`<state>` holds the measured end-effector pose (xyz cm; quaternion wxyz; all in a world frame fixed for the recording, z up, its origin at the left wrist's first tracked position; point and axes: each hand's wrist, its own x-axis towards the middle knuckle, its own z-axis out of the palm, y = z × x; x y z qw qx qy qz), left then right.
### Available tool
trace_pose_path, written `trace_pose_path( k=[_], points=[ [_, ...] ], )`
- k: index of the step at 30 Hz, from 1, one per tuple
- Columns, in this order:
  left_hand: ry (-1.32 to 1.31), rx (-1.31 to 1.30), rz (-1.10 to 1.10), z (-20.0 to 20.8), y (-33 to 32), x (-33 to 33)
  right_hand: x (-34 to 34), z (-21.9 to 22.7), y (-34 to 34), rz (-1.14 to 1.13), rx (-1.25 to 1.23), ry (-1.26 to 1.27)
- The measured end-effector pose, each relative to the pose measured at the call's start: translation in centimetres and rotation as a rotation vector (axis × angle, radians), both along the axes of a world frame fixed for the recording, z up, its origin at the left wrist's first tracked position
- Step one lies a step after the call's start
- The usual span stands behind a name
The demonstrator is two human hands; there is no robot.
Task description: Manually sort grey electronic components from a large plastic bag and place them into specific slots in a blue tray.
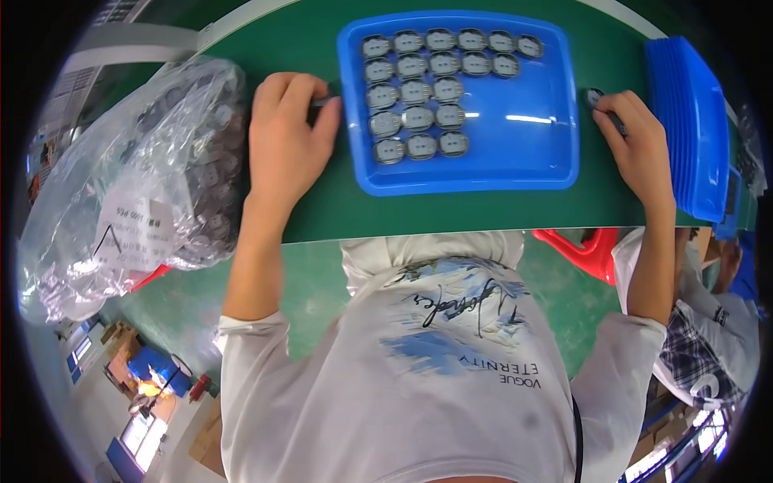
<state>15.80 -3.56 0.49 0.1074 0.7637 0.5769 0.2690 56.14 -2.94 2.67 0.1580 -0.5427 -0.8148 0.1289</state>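
Observation:
A shallow blue tray (515, 161) lies on the green table, with small oval grey parts (416, 117) with dark rims set in rows over its left side and along its top. Just left of the tray, my left hand (290, 121) is closed, thumb and fingers pinching a small dark piece (322, 102) that is mostly hidden. On the tray's right side, my right hand (640, 137) is curled, with a dark-edged part (618, 125) between thumb and fingers. Another oval part (594, 97) shows at its fingertips; whether it is gripped or lies on the table is unclear.
A big clear plastic bag (161, 185) full of similar grey parts stands on the left. Stacked blue trays (684, 129) stand on edge at the right. The table's front edge (451, 234) runs close to my body. Another person's plaid-clad body (692, 346) is at the lower right.

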Motion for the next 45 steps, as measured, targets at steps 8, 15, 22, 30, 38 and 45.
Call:
trace_pose_path(
  k=[8,15,22,30,38,45],
  points=[
    [-0.097,0.203,-0.065,2.6,0.5,1.9,-3.6,2.5,1.2,0.142,0.151,-0.016],
    [-0.068,0.224,-0.386,2.6,0.7,10.5,-5.9,1.9,2.9,0.246,0.136,-0.246],
    [-0.016,0.225,-0.46,0.3,1.8,11.8,-6.3,1.2,3.6,0.225,0.164,-0.26],
    [-0.034,0.21,-0.444,0.0,2.1,11.7,-5.7,1.1,4.0,0.268,0.159,-0.267],
    [-0.01,0.202,-0.403,0.2,2.3,10.9,-6.2,4.5,3.9,0.215,0.128,0.086],
    [-0.041,0.17,-0.4,1.1,2.4,11.0,-0.2,0.4,1.6,-0.267,-0.734,1.509]
  ],
)
